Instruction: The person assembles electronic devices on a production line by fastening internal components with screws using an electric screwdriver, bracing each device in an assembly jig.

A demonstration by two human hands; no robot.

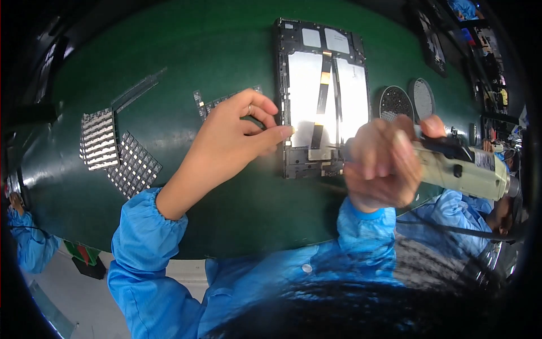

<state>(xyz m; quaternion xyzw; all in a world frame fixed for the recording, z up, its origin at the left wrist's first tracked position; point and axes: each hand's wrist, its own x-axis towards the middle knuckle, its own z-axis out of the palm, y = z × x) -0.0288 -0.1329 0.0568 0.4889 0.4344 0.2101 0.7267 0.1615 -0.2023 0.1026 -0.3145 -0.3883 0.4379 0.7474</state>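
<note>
In front of me lies a thick black tablet-like chassis (291, 161), possibly a stack, with silver battery-like panels. A dark flex cable (322, 101) with gold patches runs down its middle. At the chassis's left edge is my left hand (240, 127), its thumb tip on the rim and its index finger apart from the thumb. My right hand (384, 164), blurred by motion, grips a pale electric screwdriver (466, 172) near the chassis's lower right corner. The screwdriver's tip cannot be made out. Partly behind my left hand is a sheet of small dark parts (212, 105).
Two round dishes, one with small dark pieces (395, 104) and one greyish (422, 97), stand right of the chassis. At left lie part-filled sheets (100, 138) (135, 169) and a dark strip (138, 90). A cable (451, 227) runs at lower right. Other people in blue sleeves (31, 240) sit nearby.
</note>
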